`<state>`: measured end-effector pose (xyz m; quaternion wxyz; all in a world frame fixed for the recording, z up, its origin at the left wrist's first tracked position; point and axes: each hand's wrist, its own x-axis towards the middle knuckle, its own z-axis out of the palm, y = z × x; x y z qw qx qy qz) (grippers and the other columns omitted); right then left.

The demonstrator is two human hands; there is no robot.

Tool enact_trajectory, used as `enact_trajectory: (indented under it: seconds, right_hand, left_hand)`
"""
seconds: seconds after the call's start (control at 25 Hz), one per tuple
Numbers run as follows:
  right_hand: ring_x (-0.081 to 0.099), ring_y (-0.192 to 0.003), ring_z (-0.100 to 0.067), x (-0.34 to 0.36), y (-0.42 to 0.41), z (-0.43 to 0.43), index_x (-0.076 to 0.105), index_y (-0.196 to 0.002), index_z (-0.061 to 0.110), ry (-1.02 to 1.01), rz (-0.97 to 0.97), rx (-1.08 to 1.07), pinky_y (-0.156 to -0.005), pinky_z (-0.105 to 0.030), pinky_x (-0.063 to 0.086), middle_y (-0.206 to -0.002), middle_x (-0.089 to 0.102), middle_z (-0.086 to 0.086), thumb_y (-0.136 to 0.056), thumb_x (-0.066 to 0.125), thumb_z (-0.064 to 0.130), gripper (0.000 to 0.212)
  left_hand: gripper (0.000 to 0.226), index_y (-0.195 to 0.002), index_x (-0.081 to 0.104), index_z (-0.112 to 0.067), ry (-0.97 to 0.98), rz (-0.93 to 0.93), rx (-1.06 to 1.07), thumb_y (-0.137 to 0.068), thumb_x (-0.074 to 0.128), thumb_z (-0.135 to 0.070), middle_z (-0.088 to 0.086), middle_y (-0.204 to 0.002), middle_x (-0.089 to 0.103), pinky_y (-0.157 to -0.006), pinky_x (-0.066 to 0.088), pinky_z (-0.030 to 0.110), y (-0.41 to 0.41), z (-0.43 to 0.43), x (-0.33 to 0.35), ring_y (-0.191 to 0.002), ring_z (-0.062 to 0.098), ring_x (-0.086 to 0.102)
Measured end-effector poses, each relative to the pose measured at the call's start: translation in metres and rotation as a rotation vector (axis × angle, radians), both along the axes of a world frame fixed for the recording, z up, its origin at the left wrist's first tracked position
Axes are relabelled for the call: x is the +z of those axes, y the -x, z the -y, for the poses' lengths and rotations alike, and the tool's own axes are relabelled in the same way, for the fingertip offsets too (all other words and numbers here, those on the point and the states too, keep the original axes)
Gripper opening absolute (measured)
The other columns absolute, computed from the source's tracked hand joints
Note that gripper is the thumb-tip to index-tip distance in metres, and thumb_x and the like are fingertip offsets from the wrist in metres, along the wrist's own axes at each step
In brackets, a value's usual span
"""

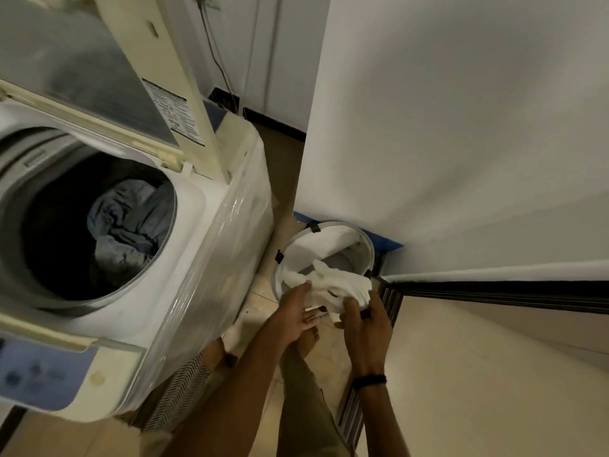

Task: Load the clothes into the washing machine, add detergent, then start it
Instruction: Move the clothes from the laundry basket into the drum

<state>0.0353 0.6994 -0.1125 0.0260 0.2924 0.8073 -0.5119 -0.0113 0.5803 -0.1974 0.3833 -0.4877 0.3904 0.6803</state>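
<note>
A top-loading white washing machine (211,245) stands at the left with its lid (85,74) raised. Blue-grey clothes (131,225) lie inside the dark drum. To its right on the floor is a round laundry basket (365,245) with a white lining. Just above the basket's near rim, both hands hold a crumpled white garment (333,285). My left hand (296,315) grips its left side and my right hand (365,328), with a black wristband, grips its right side.
The machine's blue control panel (43,374) faces me at the lower left. A white wall (461,127) rises right behind the basket. A striped mat (178,397) lies on the tiled floor below the machine. My bare feet and legs are under my arms.
</note>
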Motion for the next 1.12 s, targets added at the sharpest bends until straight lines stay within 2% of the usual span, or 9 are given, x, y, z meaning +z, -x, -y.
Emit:
enact_trajectory:
  seconds: [0.16,0.28,0.36,0.56,0.72,0.84,0.88,0.96,1.12]
  right_hand:
    - [0.067,-0.076,-0.015,0.015,0.005,-0.004,0.052,-0.087,0.036,0.016,0.047,0.015,-0.061,-0.039,0.060,-0.090,0.066,0.001,-0.086,0.054,0.034,0.003]
    - [0.065,-0.081,-0.019,0.026,0.005,-0.005,0.053,-0.096,0.028,-0.023,0.080,0.046,-0.061,-0.025,0.052,-0.091,0.063,-0.001,-0.081,0.052,0.038,0.017]
    - [0.065,-0.086,-0.022,0.029,0.006,-0.009,0.057,-0.098,0.021,-0.020,0.113,0.073,-0.065,-0.027,0.052,-0.090,0.063,-0.001,-0.083,0.054,0.036,0.021]
    - [0.065,-0.082,-0.021,0.071,0.005,-0.022,0.060,-0.093,0.027,-0.010,0.083,0.184,-0.074,-0.044,0.059,-0.085,0.066,-0.002,-0.082,0.061,0.035,0.013]
    - [0.068,-0.084,-0.015,0.131,-0.008,-0.034,0.067,-0.106,0.021,0.125,-0.064,0.384,-0.068,-0.031,0.058,-0.092,0.072,0.005,-0.079,0.064,0.033,0.029]
    - [0.068,-0.071,-0.020,0.171,-0.019,-0.042,0.067,-0.104,0.007,0.320,-0.177,0.426,-0.059,-0.025,0.054,-0.086,0.072,-0.005,-0.073,0.065,0.034,0.042]
    - [0.066,-0.067,-0.024,0.180,-0.021,-0.044,0.066,-0.106,0.003,0.363,-0.216,0.427,-0.057,-0.027,0.053,-0.085,0.071,-0.009,-0.074,0.065,0.032,0.043]
    - [0.061,-0.063,-0.027,0.193,-0.022,-0.048,0.063,-0.108,-0.002,0.434,-0.270,0.397,-0.053,-0.030,0.052,-0.086,0.069,-0.011,-0.077,0.065,0.025,0.042]
    - [0.057,-0.069,-0.031,0.183,-0.010,-0.051,0.065,-0.109,0.006,0.372,-0.230,0.166,-0.059,-0.045,0.056,-0.087,0.063,-0.017,-0.091,0.060,0.007,0.019]
  left_hand:
    - [0.047,-0.118,0.057,-0.014,0.084,0.060,-0.018,-0.086,0.068,-0.046,0.019,-0.115,0.063,-0.082,0.058,0.041,-0.016,0.013,0.022,-0.101,0.033,0.065]
    - [0.044,-0.118,0.057,-0.012,0.095,0.046,-0.035,-0.087,0.067,-0.042,0.020,-0.114,0.062,-0.066,0.056,0.035,-0.024,0.021,0.041,-0.091,0.031,0.062]
    - [0.044,-0.119,0.056,-0.010,0.096,0.047,-0.028,-0.089,0.065,-0.040,0.020,-0.110,0.060,-0.063,0.055,0.035,-0.028,0.025,0.052,-0.088,0.032,0.059]
    - [0.049,-0.115,0.054,-0.006,0.089,0.044,0.008,-0.086,0.067,-0.043,0.020,-0.106,0.059,-0.063,0.055,0.036,-0.028,0.028,0.075,-0.083,0.032,0.058]
    - [0.066,-0.116,0.058,-0.014,0.029,0.026,0.002,-0.072,0.077,-0.059,0.018,-0.117,0.064,-0.067,0.059,0.044,-0.020,0.020,0.093,-0.098,0.034,0.065]
    - [0.081,-0.125,0.060,-0.019,-0.056,-0.004,-0.075,-0.057,0.090,-0.051,0.014,-0.123,0.068,-0.086,0.054,0.056,-0.020,0.014,0.065,-0.110,0.037,0.065]
    - [0.075,-0.129,0.059,-0.017,-0.100,-0.007,-0.056,-0.063,0.088,-0.040,0.014,-0.122,0.069,-0.089,0.054,0.056,-0.021,0.011,0.070,-0.111,0.037,0.066]
    - [0.045,-0.125,0.058,-0.006,-0.161,-0.025,-0.015,-0.085,0.070,-0.021,0.018,-0.109,0.073,-0.073,0.060,0.046,-0.019,0.007,0.108,-0.094,0.032,0.071]
    - [0.024,-0.119,0.059,-0.012,-0.161,-0.152,0.001,-0.103,0.048,-0.026,0.008,-0.094,0.069,-0.055,0.058,0.027,-0.017,0.013,0.160,-0.070,0.019,0.069]
